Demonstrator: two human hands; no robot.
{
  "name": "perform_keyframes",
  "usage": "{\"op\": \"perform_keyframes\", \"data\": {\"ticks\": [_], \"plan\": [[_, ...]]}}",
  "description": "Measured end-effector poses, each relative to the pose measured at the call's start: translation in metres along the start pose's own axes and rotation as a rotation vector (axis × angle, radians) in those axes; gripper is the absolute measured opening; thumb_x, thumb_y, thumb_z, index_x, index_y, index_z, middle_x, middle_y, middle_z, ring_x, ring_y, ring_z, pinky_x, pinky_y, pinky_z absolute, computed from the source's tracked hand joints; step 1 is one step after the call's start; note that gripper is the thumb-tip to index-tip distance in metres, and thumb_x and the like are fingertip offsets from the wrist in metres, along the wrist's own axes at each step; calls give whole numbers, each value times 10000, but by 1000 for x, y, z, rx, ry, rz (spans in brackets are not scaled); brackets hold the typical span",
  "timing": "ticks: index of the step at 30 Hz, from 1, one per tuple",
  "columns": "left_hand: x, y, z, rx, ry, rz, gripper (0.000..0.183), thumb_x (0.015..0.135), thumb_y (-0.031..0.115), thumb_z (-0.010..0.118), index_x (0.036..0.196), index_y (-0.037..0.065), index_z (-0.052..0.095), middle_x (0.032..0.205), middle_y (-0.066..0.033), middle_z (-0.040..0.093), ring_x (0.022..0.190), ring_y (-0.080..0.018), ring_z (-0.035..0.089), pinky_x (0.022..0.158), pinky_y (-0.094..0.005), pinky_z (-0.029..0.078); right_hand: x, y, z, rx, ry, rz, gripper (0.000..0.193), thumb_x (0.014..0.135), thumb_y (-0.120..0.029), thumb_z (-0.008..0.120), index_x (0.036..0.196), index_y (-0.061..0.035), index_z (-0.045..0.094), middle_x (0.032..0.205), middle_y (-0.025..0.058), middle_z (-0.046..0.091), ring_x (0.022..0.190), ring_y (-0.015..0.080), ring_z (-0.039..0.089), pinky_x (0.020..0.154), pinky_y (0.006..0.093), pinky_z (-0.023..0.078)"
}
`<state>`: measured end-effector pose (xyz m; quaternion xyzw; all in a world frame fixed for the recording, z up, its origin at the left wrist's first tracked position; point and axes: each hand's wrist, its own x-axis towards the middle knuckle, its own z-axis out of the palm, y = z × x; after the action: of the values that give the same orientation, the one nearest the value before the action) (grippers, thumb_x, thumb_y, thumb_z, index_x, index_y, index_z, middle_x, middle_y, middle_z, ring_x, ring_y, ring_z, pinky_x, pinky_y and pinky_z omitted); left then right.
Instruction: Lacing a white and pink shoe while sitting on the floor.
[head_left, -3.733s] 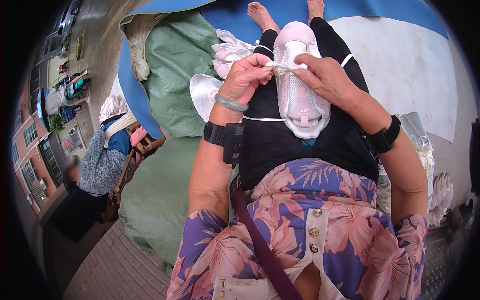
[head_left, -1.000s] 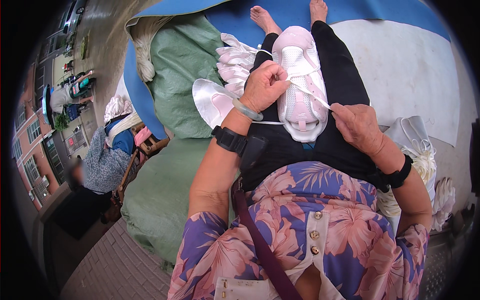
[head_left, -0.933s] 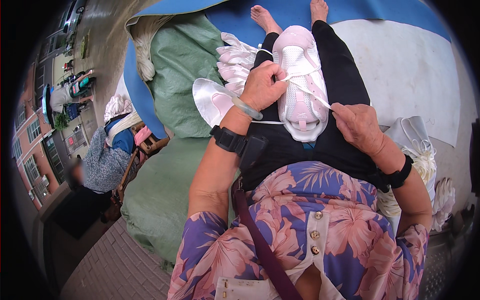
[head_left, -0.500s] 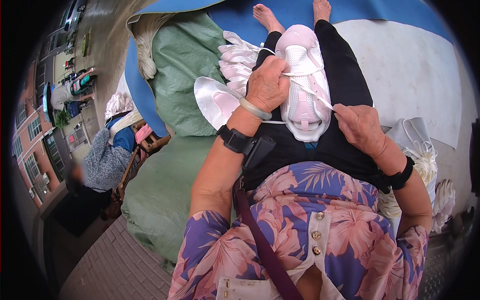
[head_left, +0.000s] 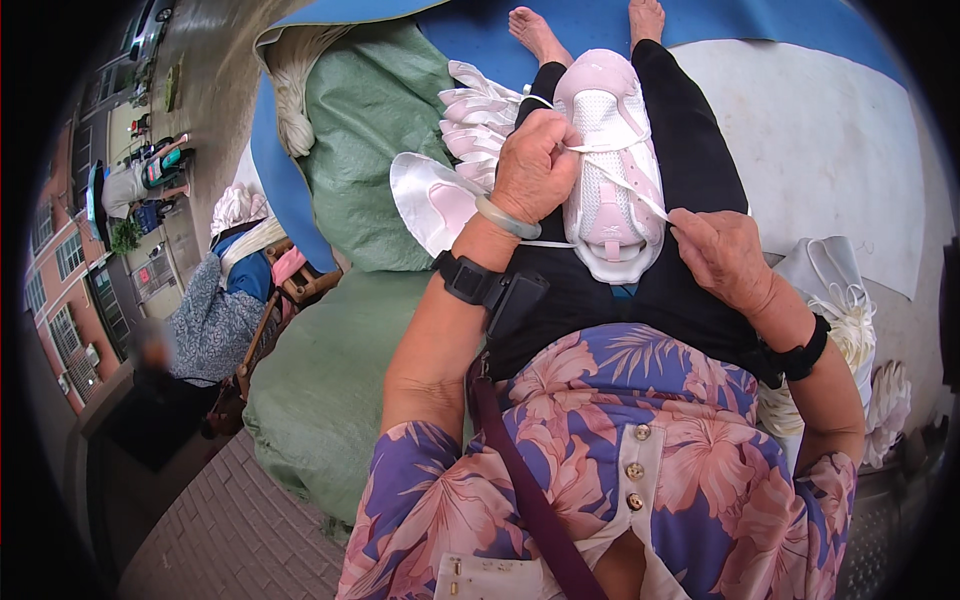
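Observation:
A pink and white shoe upper [head_left: 606,165] lies along my lap between my thighs, its toe pointing away from me. A white shoelace [head_left: 632,185] runs across it, slanting from the far left side to the near right. At the upper's left edge my left hand [head_left: 540,165] has its fingers closed on the lace. My right hand [head_left: 722,258] sits beside the near right edge, thumb and forefinger pinching the same lace, which looks taut between the hands. The fingertips of both hands are partly hidden.
Left of my legs lie several stacked white and pink uppers [head_left: 477,125] and green sacks [head_left: 375,130]. A bundle of white laces [head_left: 292,95] hangs at the far left. More white pieces [head_left: 840,300] are at my right. A person [head_left: 215,310] sits further left.

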<state>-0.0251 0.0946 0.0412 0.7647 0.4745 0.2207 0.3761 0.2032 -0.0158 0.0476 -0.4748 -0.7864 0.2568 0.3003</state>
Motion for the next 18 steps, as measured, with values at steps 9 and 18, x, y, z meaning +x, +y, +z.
{"op": "perform_keyframes", "data": {"ticks": [9, 18], "plan": [[6, -4, -2, 66, -109, -141, 253, 737, 253, 629, 718, 8, 573, 780, -101, 524, 666, -222, 519, 604, -324, 431, 1, 0, 2, 43, 24, -7, 236, 708, -28, 589, 931, -39, 513, 615, 91, 515, 551, 277, 539, 497, 363, 422], [9, 20, 3, 462, -131, -37, 260, 760, 257, 612, 701, 8, 568, 821, -129, 520, 761, -310, 537, 660, -375, 437, 0, 1, 3, 19, 4, 11, 245, 705, -31, 589, 938, -44, 515, 618, 88, 507, 556, 278, 533, 503, 364, 418]]}}
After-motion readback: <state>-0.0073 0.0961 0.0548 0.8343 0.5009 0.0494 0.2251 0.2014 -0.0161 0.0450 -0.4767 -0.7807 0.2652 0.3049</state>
